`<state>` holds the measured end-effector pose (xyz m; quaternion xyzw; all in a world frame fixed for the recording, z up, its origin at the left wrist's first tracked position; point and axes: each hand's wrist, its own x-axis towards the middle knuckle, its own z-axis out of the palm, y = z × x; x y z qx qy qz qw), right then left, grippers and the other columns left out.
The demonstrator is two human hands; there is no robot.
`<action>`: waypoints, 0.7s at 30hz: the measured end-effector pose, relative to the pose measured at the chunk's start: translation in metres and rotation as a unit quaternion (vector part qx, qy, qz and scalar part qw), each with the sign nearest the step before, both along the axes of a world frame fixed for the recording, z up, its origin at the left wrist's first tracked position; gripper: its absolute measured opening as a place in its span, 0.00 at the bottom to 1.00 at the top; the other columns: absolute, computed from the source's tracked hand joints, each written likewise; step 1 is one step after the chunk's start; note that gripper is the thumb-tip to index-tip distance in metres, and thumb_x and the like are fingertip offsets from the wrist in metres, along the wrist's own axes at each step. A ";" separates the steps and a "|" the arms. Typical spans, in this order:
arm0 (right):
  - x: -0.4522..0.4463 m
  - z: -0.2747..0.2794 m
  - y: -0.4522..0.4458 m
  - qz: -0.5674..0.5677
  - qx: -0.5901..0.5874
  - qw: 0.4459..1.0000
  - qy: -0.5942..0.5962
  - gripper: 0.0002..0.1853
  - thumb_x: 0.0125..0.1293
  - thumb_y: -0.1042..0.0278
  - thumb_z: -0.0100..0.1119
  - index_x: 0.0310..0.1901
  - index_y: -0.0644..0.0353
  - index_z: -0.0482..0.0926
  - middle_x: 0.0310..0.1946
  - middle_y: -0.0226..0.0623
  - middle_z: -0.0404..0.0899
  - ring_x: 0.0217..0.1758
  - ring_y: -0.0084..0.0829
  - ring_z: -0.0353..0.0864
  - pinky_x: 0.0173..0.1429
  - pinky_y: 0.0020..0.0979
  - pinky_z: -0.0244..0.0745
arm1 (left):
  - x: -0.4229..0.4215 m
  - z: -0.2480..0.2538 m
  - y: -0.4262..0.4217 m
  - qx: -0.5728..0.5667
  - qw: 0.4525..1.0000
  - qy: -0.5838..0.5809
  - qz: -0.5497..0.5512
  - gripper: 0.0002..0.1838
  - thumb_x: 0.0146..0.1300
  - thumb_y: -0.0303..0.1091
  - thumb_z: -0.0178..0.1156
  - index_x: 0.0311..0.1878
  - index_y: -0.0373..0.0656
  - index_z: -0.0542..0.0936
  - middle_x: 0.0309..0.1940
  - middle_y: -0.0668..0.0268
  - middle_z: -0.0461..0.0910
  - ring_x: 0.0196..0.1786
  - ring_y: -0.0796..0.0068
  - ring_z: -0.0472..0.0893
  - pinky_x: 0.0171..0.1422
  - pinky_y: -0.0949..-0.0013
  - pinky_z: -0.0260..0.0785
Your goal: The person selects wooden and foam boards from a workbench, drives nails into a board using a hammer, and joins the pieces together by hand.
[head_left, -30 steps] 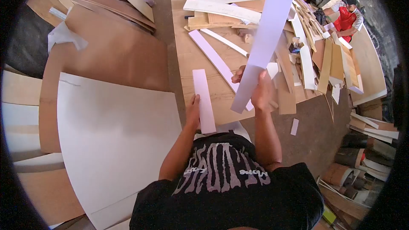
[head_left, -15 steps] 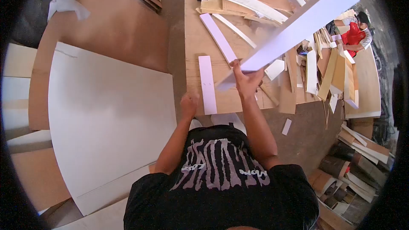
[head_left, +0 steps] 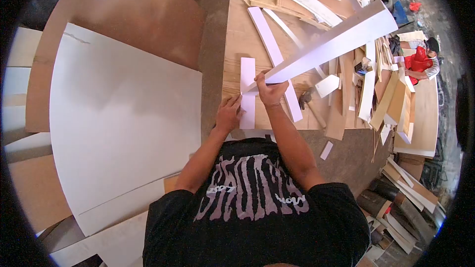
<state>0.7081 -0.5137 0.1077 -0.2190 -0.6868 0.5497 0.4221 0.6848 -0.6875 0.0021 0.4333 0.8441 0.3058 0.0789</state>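
Note:
My right hand is closed around the near end of a long white board, which slopes up and away to the right. The tip of that end is over a short pale pink board lying on the table; I cannot tell whether they touch. My left hand rests against the left edge of the short board, thumb and fingers apart. A longer pink strip lies to the right, partly hidden beneath the raised board. A hammer lies right of my right hand.
Offcuts and strips are piled at the back and right of the wooden table. A large white panel stands to the left. At the far right is a person in red. Scraps lie on the floor.
The long white board has swung lower, its near end now over the short pink board. My left hand has moved up to that board's edge. The view has shifted slightly.

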 end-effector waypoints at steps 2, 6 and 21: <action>-0.001 0.003 -0.003 0.006 0.008 1.000 0.010 0.05 0.62 0.84 0.66 0.30 0.69 0.79 0.25 0.41 0.84 0.28 0.31 0.86 0.36 0.32 0.84 | -0.001 -0.002 0.000 -0.001 1.000 -0.004 -0.003 0.37 0.58 0.43 0.72 0.71 0.42 0.76 0.71 0.62 0.75 0.69 0.52 0.74 0.74 0.55 0.68; -0.002 0.005 0.000 0.007 -0.021 1.000 0.017 0.04 0.59 0.81 0.68 0.30 0.68 0.81 0.25 0.38 0.84 0.27 0.28 0.86 0.34 0.31 0.83 | -0.002 -0.005 0.002 -0.008 1.000 0.000 -0.011 0.39 0.57 0.44 0.73 0.72 0.42 0.75 0.71 0.63 0.75 0.69 0.52 0.73 0.75 0.56 0.68; 0.001 -0.004 -0.002 0.013 0.003 1.000 0.004 0.06 0.55 0.82 0.71 0.29 0.68 0.81 0.25 0.37 0.84 0.28 0.28 0.86 0.35 0.30 0.82 | -0.008 -0.009 -0.002 0.009 0.999 -0.012 -0.034 0.40 0.57 0.47 0.73 0.72 0.41 0.75 0.69 0.60 0.77 0.68 0.53 0.74 0.74 0.57 0.67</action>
